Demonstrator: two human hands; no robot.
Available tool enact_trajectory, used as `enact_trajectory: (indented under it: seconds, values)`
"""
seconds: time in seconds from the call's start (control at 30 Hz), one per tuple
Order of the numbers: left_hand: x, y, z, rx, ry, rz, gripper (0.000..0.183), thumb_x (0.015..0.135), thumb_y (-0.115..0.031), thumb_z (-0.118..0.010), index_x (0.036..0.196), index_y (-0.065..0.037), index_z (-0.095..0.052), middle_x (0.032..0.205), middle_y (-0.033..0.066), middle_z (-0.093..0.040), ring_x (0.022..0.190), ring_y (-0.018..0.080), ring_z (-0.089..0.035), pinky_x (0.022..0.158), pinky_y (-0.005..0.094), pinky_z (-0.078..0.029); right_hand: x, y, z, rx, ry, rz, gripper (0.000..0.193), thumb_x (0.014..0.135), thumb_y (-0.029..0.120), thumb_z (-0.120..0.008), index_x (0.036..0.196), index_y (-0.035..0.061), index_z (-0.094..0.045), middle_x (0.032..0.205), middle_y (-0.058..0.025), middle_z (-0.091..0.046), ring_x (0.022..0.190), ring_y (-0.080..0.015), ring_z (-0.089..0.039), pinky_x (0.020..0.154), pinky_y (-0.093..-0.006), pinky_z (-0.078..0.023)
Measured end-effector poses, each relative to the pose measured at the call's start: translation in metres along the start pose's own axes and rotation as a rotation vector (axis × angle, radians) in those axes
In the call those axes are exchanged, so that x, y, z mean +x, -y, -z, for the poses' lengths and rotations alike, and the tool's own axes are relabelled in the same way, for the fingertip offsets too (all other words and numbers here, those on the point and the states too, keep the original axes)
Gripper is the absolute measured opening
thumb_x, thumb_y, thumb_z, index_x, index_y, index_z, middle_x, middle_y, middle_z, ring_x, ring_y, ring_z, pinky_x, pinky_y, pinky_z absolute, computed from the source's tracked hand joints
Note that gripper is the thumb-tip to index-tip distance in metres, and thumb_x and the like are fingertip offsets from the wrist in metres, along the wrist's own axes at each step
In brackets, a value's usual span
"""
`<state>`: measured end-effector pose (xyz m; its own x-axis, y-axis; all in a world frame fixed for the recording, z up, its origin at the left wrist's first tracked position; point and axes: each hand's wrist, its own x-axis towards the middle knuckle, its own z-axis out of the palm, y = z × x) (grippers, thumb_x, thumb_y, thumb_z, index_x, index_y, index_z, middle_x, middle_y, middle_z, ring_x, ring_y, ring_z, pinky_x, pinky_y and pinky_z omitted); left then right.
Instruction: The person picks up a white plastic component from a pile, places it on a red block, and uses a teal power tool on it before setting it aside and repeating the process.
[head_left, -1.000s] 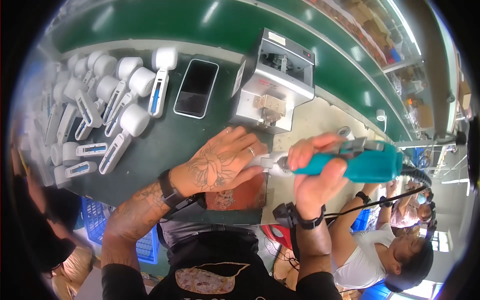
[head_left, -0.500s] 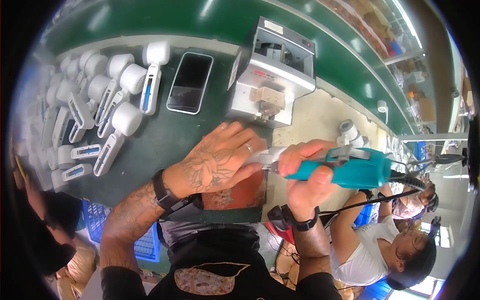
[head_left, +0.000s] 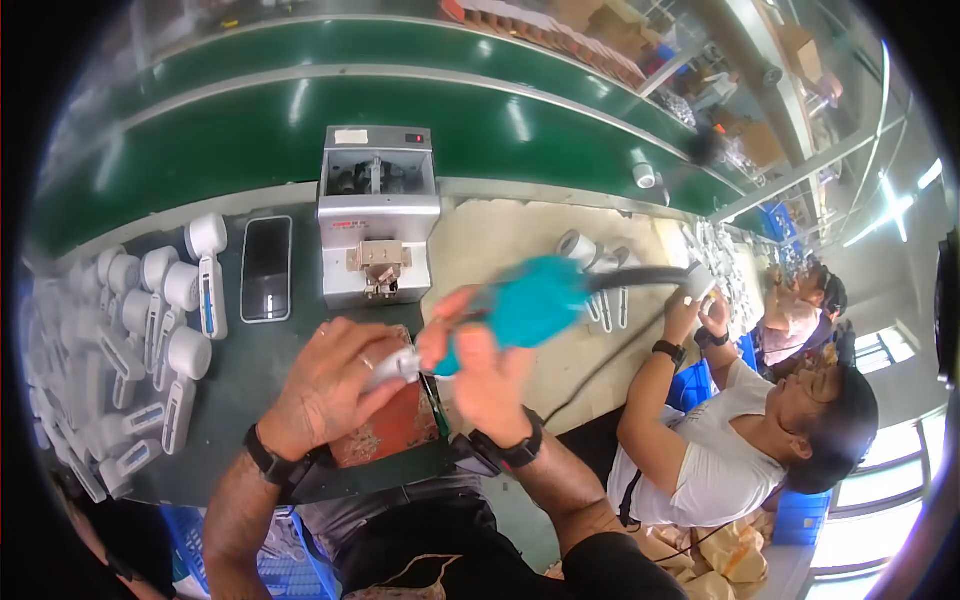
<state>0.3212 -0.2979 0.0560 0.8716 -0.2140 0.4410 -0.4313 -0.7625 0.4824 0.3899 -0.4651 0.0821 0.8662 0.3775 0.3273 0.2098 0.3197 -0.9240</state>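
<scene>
One small white plastic piece (head_left: 395, 370), pinched between thumb and fingers of my left hand (head_left: 325, 385), over a reddish-brown flat mat (head_left: 385, 430). My right hand (head_left: 490, 385) is wrapped round a teal corded power tool (head_left: 540, 300), nose at the piece; blur, can't tell if touching. Step in hand looks like working the tool on the piece's end. Next move seems to call for a steady left pinch and the nose kept in line.

Edges: mat near the front rim of the dark green counter (head_left: 245, 375), forearms crossing that rim. Grey metal box-shaped machine (head_left: 345, 250) near, just beyond my left fingers, so forward room is tight. Black flat phone (head_left: 267, 270) left of it, white round-headed plastic handles (head_left: 188, 352) farther left. More room rightward, over the beige sheet (head_left: 480, 240); the black cord (head_left: 640, 278) runs there, toward a co-worker (head_left: 690, 470).
</scene>
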Motion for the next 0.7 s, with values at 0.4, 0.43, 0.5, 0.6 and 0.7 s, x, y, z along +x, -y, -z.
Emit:
enact_trajectory:
  seconds: [0.4, 0.43, 0.5, 0.6, 0.7]
  values:
    - [-0.073, -0.026, 0.004, -0.406, -0.321, 0.504, 0.035, 0.086, -0.017, -0.075, 0.11, -0.001, -0.057, 0.083, 0.0131, -0.068, 0.064, 0.016, -0.064, 0.058, 0.0297, -0.053, 0.047, -0.018, 0.057, -0.205, -0.449, 0.31, 0.048, 0.1, 0.044, -0.054, 0.111, -0.0023, -0.051, 0.071, -0.0047, -0.054, 0.061, -0.016, -0.053, 0.059, -0.0294, -0.045]
    - [-0.085, -0.034, 0.008, -0.813, -0.426, 0.76, 0.04, 0.088, -0.016, -0.072, 0.116, 0.0, -0.05, 0.085, 0.0126, -0.067, 0.063, 0.0121, -0.062, 0.053, 0.0258, -0.05, 0.042, -0.023, 0.059, -0.28, -0.419, 0.291, 0.049, 0.099, 0.044, -0.055, 0.113, -0.0029, -0.051, 0.071, -0.0051, -0.055, 0.062, -0.0159, -0.055, 0.059, -0.029, -0.046]
    - [-0.106, -0.04, 0.015, -0.885, -0.638, 0.816, 0.043, 0.092, -0.024, -0.064, 0.121, -0.001, -0.041, 0.089, 0.0144, -0.064, 0.054, 0.0113, -0.055, 0.046, 0.022, -0.042, 0.035, -0.032, 0.063, -0.311, -0.392, 0.308, 0.052, 0.098, 0.046, -0.056, 0.113, -0.0031, -0.051, 0.072, -0.0054, -0.057, 0.062, -0.016, -0.056, 0.057, -0.0288, -0.046]
    - [-0.137, -0.038, 0.016, -0.626, -0.873, 0.969, 0.049, 0.098, -0.031, -0.055, 0.136, -0.003, -0.041, 0.093, 0.01, -0.063, 0.055, 0.008, -0.051, 0.042, 0.0192, -0.036, 0.03, -0.042, 0.061, -0.297, -0.347, 0.316, 0.056, 0.096, 0.049, -0.059, 0.114, -0.0032, -0.051, 0.073, -0.0058, -0.058, 0.062, -0.0163, -0.057, 0.054, -0.0285, -0.047]
    - [-0.184, -0.019, 0.032, -0.451, -1.057, 1.035, 0.052, 0.099, -0.027, -0.052, 0.144, -0.004, -0.039, 0.099, 0.0083, -0.064, 0.054, 0.0065, -0.047, 0.042, 0.0182, -0.033, 0.03, -0.056, 0.049, -0.239, -0.316, 0.317, 0.056, 0.094, 0.049, -0.062, 0.113, -0.0029, -0.052, 0.072, -0.0058, -0.059, 0.061, -0.0166, -0.057, 0.053, -0.0286, -0.047]
